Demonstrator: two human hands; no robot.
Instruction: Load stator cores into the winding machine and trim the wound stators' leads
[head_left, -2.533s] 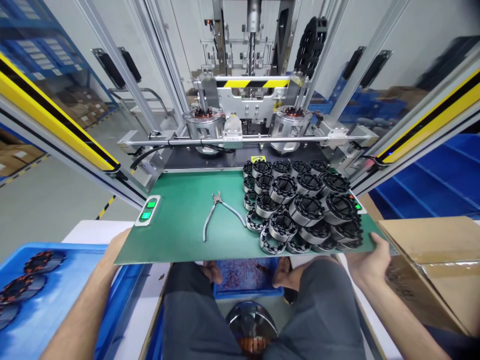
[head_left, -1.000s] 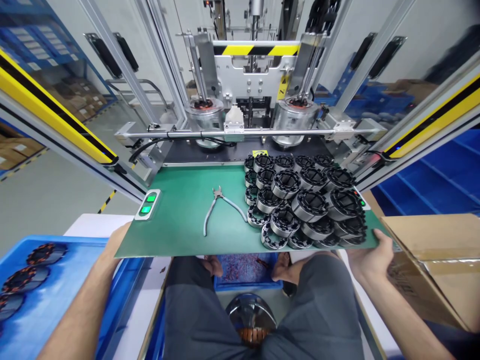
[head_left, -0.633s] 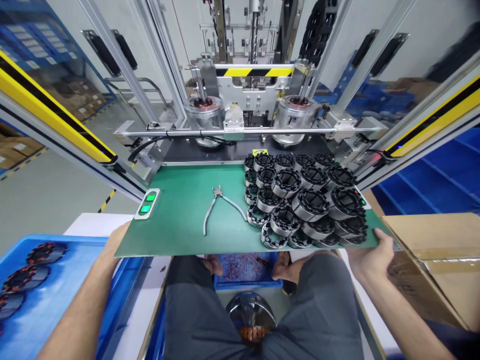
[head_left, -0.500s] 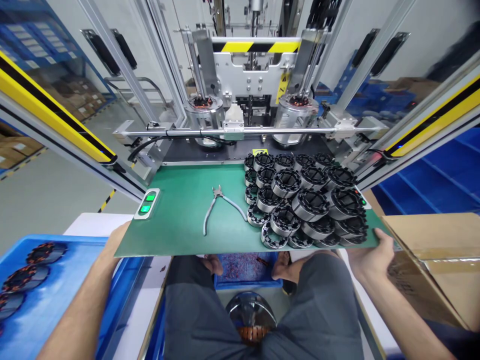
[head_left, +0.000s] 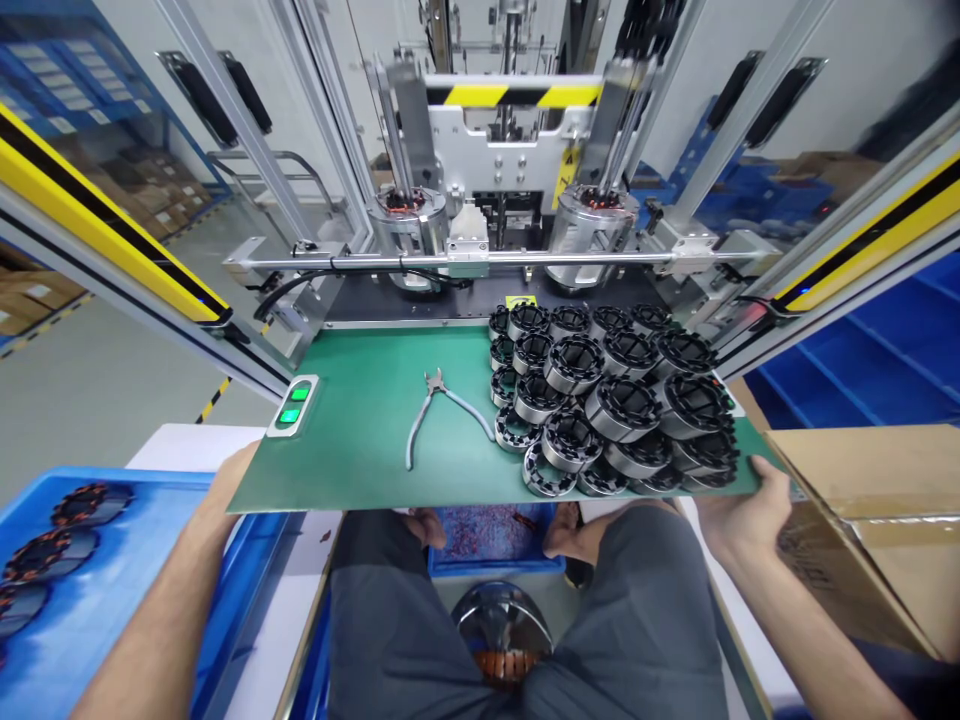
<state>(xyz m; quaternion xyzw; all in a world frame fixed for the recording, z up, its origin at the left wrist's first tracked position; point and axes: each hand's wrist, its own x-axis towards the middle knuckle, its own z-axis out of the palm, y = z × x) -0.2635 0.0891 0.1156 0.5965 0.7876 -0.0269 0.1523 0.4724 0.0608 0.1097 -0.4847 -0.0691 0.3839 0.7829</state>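
My left hand (head_left: 234,478) is at the left edge of the green worktop (head_left: 360,420), its fingers hidden behind and below that edge. On the opposite side, my right hand (head_left: 750,510) grips the worktop's right front corner, thumb on top and fingers out of sight underneath. Stacked motor stator cores (head_left: 574,362), steel rings with black toothed insulators, fill the right part of the worktop, close to my right thumb. Left of them lie side cutters (head_left: 437,400) with grey handles spread. A panel with two lit green buttons (head_left: 294,406) sits near my left hand.
Behind the worktop, a machine holds two metal cylinders (head_left: 409,235) with copper-wound parts on top, behind a horizontal rod (head_left: 525,259). A blue tray (head_left: 135,590) with wound stators stands at left. A cardboard box (head_left: 870,470) is at right; a blue bin (head_left: 487,540) sits below.
The metal rods above the two cylinders look slightly blurred now. Both hands stay at the worktop edges, and the stator cores and side cutters lie as before.
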